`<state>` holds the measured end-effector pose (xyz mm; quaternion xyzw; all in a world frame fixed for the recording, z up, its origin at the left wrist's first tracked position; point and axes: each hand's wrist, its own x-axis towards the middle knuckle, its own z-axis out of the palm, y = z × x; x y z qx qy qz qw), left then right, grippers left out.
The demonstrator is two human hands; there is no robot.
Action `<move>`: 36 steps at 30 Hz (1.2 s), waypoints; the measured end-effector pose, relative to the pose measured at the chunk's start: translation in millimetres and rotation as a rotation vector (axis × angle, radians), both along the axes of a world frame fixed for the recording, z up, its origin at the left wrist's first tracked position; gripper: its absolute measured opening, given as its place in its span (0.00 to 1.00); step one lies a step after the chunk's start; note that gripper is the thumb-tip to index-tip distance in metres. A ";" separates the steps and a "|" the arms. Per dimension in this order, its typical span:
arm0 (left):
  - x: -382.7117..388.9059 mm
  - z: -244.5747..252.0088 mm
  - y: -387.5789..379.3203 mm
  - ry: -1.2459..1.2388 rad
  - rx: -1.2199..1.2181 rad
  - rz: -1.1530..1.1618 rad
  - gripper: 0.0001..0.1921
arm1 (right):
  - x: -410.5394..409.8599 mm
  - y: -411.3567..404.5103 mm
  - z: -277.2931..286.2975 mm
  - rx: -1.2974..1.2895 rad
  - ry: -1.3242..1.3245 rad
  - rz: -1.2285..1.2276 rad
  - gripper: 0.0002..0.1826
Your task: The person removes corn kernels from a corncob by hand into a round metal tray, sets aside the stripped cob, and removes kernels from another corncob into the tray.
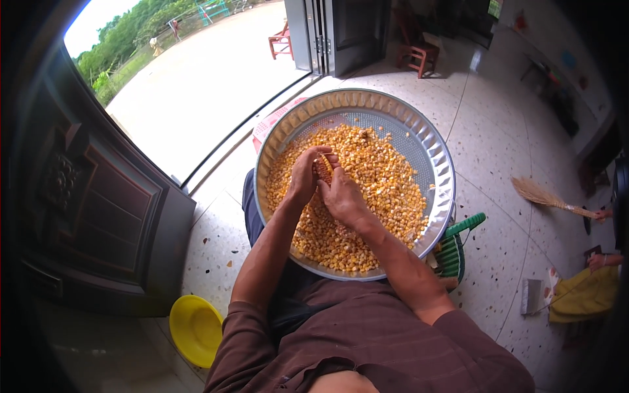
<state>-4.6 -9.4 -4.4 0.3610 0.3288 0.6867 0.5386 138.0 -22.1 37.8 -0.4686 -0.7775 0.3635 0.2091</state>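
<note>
A partly shelled corn cob, with some yellow kernels left along one side, is held between both hands. My left hand curls around it from the left, fingers over its far end. From the right, my right hand grips the cob with its thumb along the near part. Both hands are above a wide round metal sieve pan with a fluted wall and perforated bottom. Loose corn kernels cover much of that bottom. The cob's lower end is hidden by my fingers.
A green plastic basket stands right of the pan, and a yellow basin lower left. A dark door opens onto a bright yard. At far right, another person's hand holds a straw broom. A red wooden chair stands farther back.
</note>
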 end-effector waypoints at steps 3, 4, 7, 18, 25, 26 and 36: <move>-3.0 -1.0 -0.9 -0.001 -0.091 -0.006 0.19 | -0.7 -3.9 4.4 -0.019 -0.017 0.036 0.28; -1.0 2.4 -1.4 0.000 -0.092 -0.013 0.19 | 1.5 0.6 -0.6 -0.002 0.031 0.034 0.28; 5.5 12.8 -2.7 0.154 -0.093 0.008 0.19 | 7.8 20.0 -23.8 0.030 0.179 0.044 0.24; -6.7 12.0 -7.9 -0.362 0.060 -0.376 0.24 | 26.7 29.8 -4.2 -1.001 0.775 0.296 0.16; 2.5 -4.6 0.7 -0.343 0.064 -0.291 0.12 | 22.2 30.3 -13.5 -0.744 0.673 0.320 0.18; 6.9 -3.1 1.9 -0.320 0.028 -0.229 0.12 | 23.8 33.6 -15.3 -0.669 0.611 0.332 0.19; 3.8 -1.6 1.9 -0.266 -0.187 -0.087 0.21 | 12.0 22.2 -15.7 -0.659 0.664 0.204 0.15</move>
